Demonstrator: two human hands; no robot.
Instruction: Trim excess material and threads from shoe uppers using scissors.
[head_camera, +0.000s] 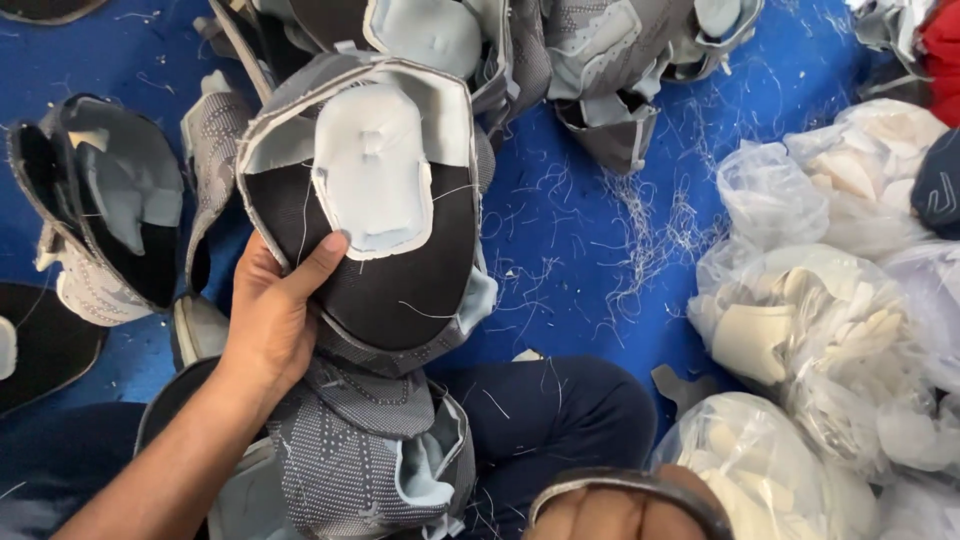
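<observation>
My left hand (268, 318) grips a stitched shoe upper (400, 270), thumb pressed on its black lining just below a pale blue foam pad (372, 175). The upper is grey knit outside, turned inside out toward me. My right hand (622, 512) sits at the bottom edge, fingers curled around the dark looped handle of a tool, most likely scissors (640, 487); the blades are out of view. Another grey upper (355, 465) lies on my lap under the left wrist.
More grey and black uppers (105, 200) lie at left and along the top (610, 60) on a blue surface (570, 230) strewn with loose threads. Clear plastic bags of cream foam pieces (810, 320) are heaped at right.
</observation>
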